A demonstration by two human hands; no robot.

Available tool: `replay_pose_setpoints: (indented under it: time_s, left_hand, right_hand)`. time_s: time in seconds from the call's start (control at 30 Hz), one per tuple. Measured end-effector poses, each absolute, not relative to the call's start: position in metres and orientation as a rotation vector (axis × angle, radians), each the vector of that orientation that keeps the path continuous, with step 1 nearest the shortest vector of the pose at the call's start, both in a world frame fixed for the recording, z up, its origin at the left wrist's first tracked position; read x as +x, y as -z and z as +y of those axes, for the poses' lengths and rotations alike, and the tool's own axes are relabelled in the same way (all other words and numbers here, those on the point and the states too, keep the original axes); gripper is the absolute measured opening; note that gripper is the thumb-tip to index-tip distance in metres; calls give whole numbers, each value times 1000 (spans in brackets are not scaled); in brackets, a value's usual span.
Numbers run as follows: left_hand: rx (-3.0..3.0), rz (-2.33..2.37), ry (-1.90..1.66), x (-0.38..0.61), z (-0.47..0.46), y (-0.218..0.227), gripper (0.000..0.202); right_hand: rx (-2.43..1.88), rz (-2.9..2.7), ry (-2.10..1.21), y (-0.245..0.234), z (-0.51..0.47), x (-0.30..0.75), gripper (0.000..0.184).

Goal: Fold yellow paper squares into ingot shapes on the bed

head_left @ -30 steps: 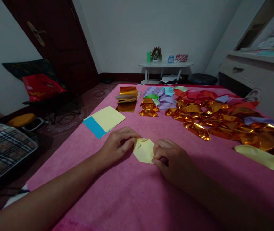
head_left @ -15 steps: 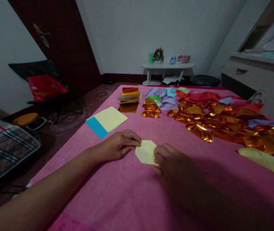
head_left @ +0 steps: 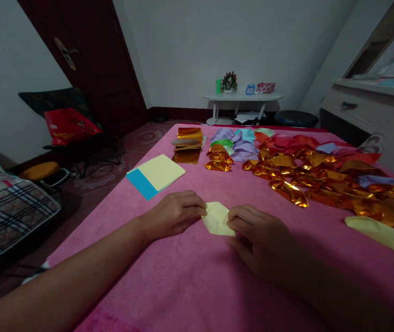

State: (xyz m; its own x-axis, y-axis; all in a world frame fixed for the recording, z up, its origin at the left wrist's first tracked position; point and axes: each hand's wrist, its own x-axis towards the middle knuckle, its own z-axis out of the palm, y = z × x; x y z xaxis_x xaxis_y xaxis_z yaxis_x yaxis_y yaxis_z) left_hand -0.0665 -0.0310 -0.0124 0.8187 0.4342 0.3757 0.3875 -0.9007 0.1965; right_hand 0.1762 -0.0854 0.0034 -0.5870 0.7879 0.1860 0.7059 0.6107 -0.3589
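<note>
A small sheet of pale yellow paper (head_left: 216, 218), its corners folded in, lies on the pink tablecloth (head_left: 169, 281) between my hands. My left hand (head_left: 176, 213) pinches its left edge between thumb and fingers. On the right edge, the fingers of my right hand (head_left: 257, 235) are closed over the paper, the thumb low and in shadow. Left of and beyond my left hand lies a stack of square yellow paper (head_left: 164, 169), with a blue sheet (head_left: 142, 183) showing from under it.
Gold foil sheets (head_left: 187, 152) are piled at the far left of the table. Folded gold foil pieces (head_left: 288, 191) and coloured paper pieces (head_left: 243, 150) cover the far and right side. A folded yellow piece (head_left: 383, 235) sits near the right edge. A chair holds a red bag (head_left: 70, 127).
The yellow paper and both hands appear slightly further right. The paper's left corners now look more folded in, its outline narrower at the left.
</note>
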Motion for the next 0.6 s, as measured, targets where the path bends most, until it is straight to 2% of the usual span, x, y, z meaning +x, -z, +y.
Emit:
replay_pose_setpoints:
  time_s: [0.3, 0.6]
  left_hand:
    - [2925, 588, -636, -64, -54, 12, 17]
    - [2330, 860, -719, -58, -56, 13, 19]
  right_hand:
    - [-1181, -2550, -335, -1, -86, 178, 14]
    - [-1195, -2471, -345, 4, -83, 175, 15]
